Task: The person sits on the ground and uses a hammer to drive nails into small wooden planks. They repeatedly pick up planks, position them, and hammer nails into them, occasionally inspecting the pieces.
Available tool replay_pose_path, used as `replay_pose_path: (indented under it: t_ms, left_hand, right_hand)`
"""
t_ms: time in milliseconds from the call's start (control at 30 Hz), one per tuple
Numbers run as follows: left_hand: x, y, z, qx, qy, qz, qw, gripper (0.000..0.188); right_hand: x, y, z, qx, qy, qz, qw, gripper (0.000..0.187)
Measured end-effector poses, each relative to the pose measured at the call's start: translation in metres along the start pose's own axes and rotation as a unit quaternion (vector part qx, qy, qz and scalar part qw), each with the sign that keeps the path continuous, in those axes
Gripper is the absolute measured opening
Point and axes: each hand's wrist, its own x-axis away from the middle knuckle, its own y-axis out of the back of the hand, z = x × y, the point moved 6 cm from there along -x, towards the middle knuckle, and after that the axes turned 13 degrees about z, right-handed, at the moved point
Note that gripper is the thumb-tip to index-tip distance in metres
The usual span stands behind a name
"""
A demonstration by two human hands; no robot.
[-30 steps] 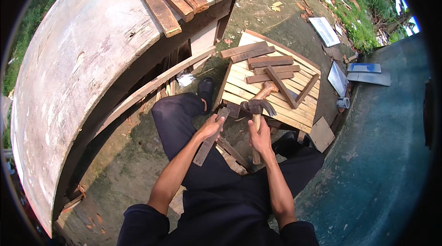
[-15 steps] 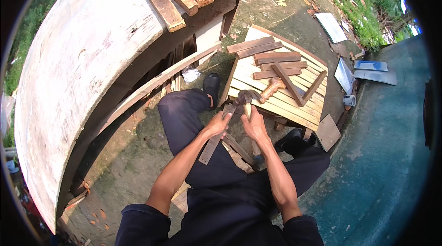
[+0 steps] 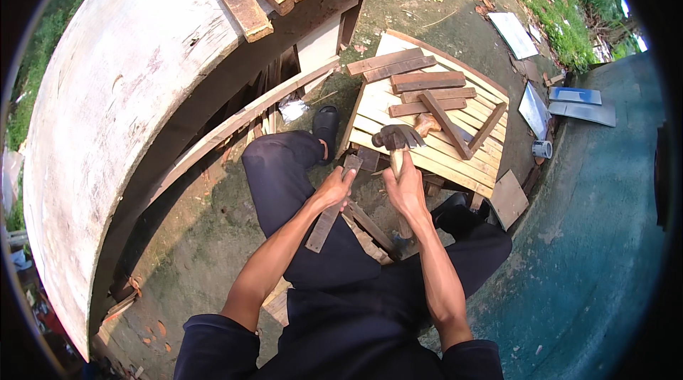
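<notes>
Hammer, curved-claw metal, right hand clasping | flat wooden slat, left hand clasping

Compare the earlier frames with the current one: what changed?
The claw hammer in the right hand swung left toward the upper end of the wooden strip, then back right, away from it. Nothing was taken hold of or let go: the left hand still grips the strip, and the wooden pieces on the slatted top stayed put.

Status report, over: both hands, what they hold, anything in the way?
Left grip: closed on wooden strip. Right grip: closed on claw hammer, head apart from strip. Ahead: loose wood pieces on slatted table.
</notes>
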Motion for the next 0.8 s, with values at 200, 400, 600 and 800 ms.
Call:
replay_pose_path:
  t_ms: [200, 400, 600, 800]
  left_hand:
    - [0.000, -0.001, 0.003, -0.004, 0.011, -0.004, 1.000, 0.064]
    - [-0.001, -0.001, 0.004, -0.020, -0.002, -0.015, 1.000, 0.060]
    - [-0.001, -0.002, 0.002, 0.003, 0.010, -0.005, 1.000, 0.060]
    - [-0.001, -0.004, 0.009, 0.079, 0.024, 0.001, 0.997, 0.052]
  right_hand:
    - [-0.012, -0.040, -0.010, 0.064, -0.078, 0.071, 0.992, 0.050]
    - [-0.019, -0.012, -0.027, -0.063, -0.036, 0.000, 0.997, 0.046]
    - [-0.006, -0.066, -0.050, -0.116, -0.125, 0.005, 0.985, 0.051]
    - [0.014, -0.065, -0.080, -0.292, -0.031, -0.085, 0.952, 0.023]
